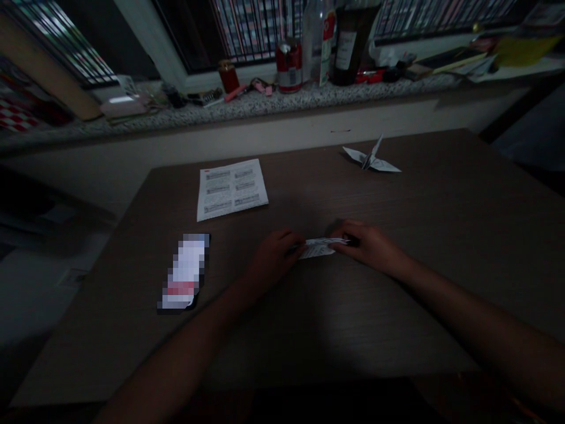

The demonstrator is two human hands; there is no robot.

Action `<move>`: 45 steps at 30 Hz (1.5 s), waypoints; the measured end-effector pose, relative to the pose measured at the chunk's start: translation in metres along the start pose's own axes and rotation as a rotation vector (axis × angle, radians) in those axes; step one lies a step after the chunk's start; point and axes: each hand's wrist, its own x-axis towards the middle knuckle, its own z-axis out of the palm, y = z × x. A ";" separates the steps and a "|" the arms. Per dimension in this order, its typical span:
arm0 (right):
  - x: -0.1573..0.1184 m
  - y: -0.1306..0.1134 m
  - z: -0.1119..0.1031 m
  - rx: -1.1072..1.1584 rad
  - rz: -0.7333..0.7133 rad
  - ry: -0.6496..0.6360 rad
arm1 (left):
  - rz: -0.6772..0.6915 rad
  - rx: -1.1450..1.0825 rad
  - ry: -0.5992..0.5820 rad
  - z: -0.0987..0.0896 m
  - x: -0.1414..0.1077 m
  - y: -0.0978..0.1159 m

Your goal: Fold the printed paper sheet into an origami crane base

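A small folded piece of printed paper [318,248] lies between my two hands, low over the middle of the table. My left hand [279,253] pinches its left end, fingers curled together. At the other end, my right hand [364,242] grips the paper between thumb and fingers. Parts of the paper are hidden behind the fingertips, and its exact folds are too dim to make out. Beyond my right hand stands a folded paper crane [371,160] with its wings spread.
A printed sheet [232,188] lies flat at the back left of the brown table [282,347]. Nearer, a phone [184,272] with a lit, blurred screen rests left of my hands. Along the granite windowsill [260,105] stand a red can [289,66], bottles and small clutter.
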 end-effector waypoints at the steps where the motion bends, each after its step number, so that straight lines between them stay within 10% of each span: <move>1: 0.000 0.001 -0.001 0.010 0.011 0.003 | 0.002 0.000 0.003 -0.001 0.000 0.000; 25: -0.004 -0.018 0.002 0.258 0.233 0.062 | 0.056 -0.031 0.093 -0.002 -0.003 0.019; 45: -0.004 -0.025 0.013 0.242 0.060 0.031 | 0.077 0.038 0.059 0.002 -0.005 0.025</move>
